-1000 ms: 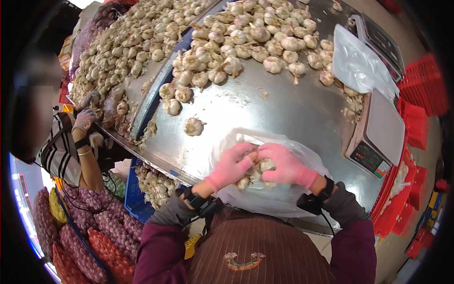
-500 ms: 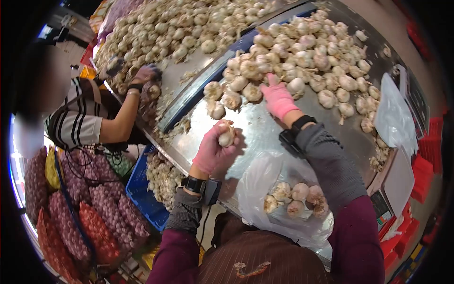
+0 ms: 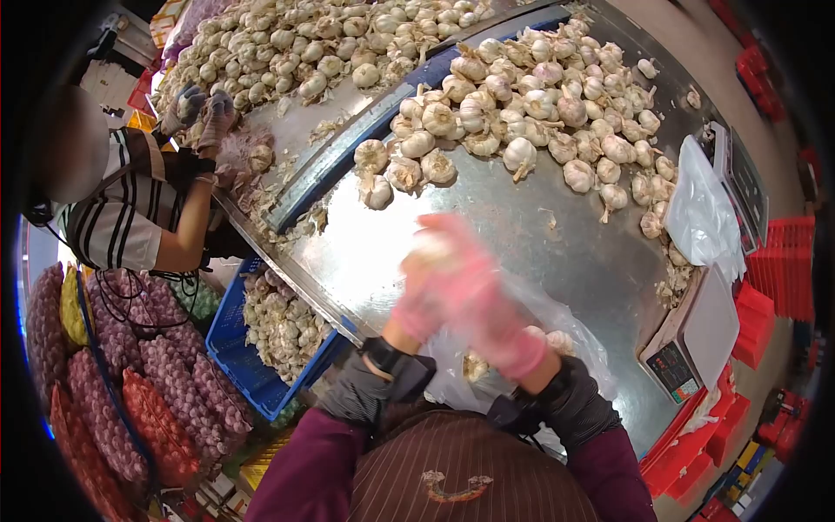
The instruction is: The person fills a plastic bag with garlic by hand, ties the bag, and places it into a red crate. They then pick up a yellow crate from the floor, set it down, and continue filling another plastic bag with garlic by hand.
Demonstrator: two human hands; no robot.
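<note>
My left hand (image 3: 420, 300) and my right hand (image 3: 487, 304), both in pink gloves, are together over the near part of the metal table (image 3: 557, 252). A garlic bulb (image 3: 428, 250) shows blurred between them; motion smears the fingers, so which hand grips it is unclear. Below my hands lies a clear plastic bag (image 3: 587, 335) with garlic bulbs in it, partly hidden by my right hand and wrist. A heap of garlic (image 3: 557, 104) covers the far side of the table, with several loose bulbs at its left edge.
A co-worker (image 3: 130, 200) in grey gloves handles garlic at the left, beyond a blue divider (image 3: 348, 143). Below are a blue crate (image 3: 228, 335) of garlic and mesh sacks (image 3: 183, 374). At right are a scale (image 3: 687, 339), plastic bags (image 3: 704, 209) and red crates (image 3: 752, 326).
My right hand has left the heap and come back to my left hand, over the bag. The view has shifted slightly. The co-worker's hands are now raised close together.
</note>
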